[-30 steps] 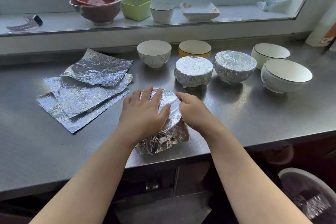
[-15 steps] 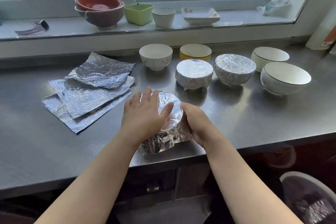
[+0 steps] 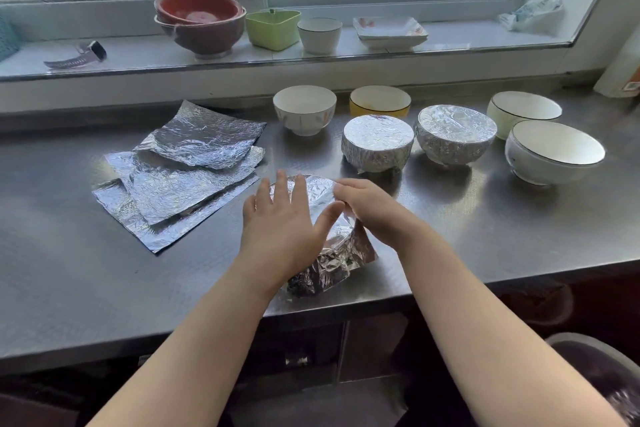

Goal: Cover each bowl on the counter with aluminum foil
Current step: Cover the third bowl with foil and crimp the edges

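1. Our left hand (image 3: 280, 218) lies flat, fingers straight, pressing the foil (image 3: 323, 204) on the near bowl (image 3: 341, 246) at the table (image 3: 485, 236) front edge.
2. Our right hand (image 3: 372, 208) curls round the bowl's right rim, pinching foil down.
3. Spare sheets (image 3: 180, 177) lie left.
4. Behind stand two wrapped bowls (image 3: 377, 142) and four bare bowls (image 3: 304, 109).

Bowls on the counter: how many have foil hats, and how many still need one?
Two foil-covered bowls look done. The left hand presses foil flat on a third bowl while the right hand folds its edge. Four open bowls wait, with spare foil sheets beside.
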